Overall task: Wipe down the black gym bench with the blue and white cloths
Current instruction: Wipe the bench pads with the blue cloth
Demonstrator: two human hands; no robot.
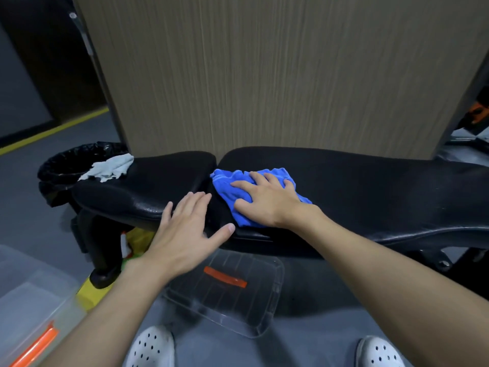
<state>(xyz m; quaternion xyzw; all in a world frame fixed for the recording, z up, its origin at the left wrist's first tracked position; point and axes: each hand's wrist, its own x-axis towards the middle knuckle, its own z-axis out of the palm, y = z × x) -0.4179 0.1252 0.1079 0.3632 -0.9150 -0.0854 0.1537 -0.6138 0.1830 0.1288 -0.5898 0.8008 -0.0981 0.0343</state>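
Right hand (267, 202) presses flat on the blue cloth (227, 190) at the middle of the gym bench (370, 186); left hand (185, 229) rests open, empty, beside. The limp cloth likely bunches, so press broad-palmed.

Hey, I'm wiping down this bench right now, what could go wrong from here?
1. The white cloth lies at the left end of the bench, next to the open bin; a nudge could drop it in.
2. The right hand presses the blue cloth beside the gap in the padding; the cloth may bunch into it.
3. The clear lid lies on the floor near the shoes and might get stepped on.
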